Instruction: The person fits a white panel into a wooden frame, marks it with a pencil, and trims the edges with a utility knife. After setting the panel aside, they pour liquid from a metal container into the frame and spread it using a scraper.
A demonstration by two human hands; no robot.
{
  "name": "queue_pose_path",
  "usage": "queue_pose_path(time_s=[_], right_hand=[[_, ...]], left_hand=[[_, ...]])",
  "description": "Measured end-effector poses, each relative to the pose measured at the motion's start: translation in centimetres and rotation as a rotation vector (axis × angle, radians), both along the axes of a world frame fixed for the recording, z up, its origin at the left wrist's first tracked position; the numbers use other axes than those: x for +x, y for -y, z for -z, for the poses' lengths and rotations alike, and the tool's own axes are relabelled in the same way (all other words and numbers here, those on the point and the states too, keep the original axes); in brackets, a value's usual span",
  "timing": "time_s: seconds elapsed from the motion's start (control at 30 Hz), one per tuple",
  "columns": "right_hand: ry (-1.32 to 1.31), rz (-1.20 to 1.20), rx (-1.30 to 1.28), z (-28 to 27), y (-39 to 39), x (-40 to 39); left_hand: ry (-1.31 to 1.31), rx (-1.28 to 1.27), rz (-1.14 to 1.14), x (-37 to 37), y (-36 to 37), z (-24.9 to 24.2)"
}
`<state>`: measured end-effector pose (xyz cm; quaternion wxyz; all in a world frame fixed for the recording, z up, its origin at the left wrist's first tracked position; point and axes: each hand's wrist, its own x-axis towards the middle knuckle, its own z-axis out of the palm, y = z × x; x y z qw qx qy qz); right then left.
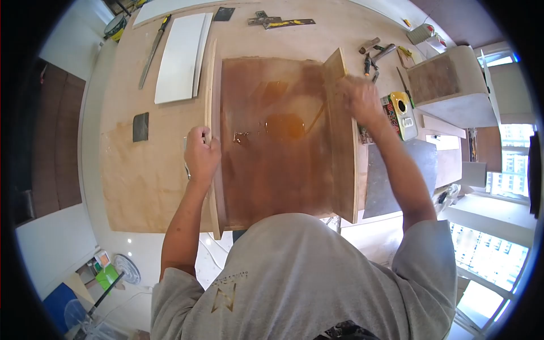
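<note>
My left hand (202, 156) is closed at the top edge of the left upright board (215, 187), with something small and hard to make out in its fingers. Over the right upright board (341, 147), my right hand (360, 101) is closed and blurred by motion; what it may hold is hidden. Between the boards lies a reddish-brown panel (272, 187) with an amber wet patch (286, 126) and a small cluster of shiny bits (241, 137). An amber streak slants up from the patch toward the right board.
A yellow-topped can (399, 116) stands right of my right hand, near a hammer (385, 54). White panels (180, 59), a saw (154, 54) and a dark square pad (140, 127) lie left. A grey sheet (402, 178) is at the right.
</note>
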<state>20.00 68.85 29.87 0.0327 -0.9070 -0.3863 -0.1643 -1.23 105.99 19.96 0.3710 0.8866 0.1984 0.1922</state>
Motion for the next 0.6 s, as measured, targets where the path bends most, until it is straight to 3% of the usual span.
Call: queue_pose_path(time_s=[0.17, 0.3, 0.4, 0.6], right_hand=[[-0.031, -0.05, -0.476, -2.5, -3.8, 7.7], [-0.062, -0.078, -0.824, 0.2, -7.3, 12.6], [-0.037, -0.032, -0.979, 3.2, -9.6, 13.0], [-0.166, 0.037, -0.943, 5.3, -10.9, 12.8]], left_hand=[[0.035, 0.053, 0.033, -0.2, -0.3, 0.3], [-0.006, 0.021, 0.025, -0.2, -0.3, -0.1], [-0.019, -0.084, 0.003, -0.3, -0.1, -0.6], [-0.009, -0.133, -0.043, -0.6, -0.3, -0.6]])
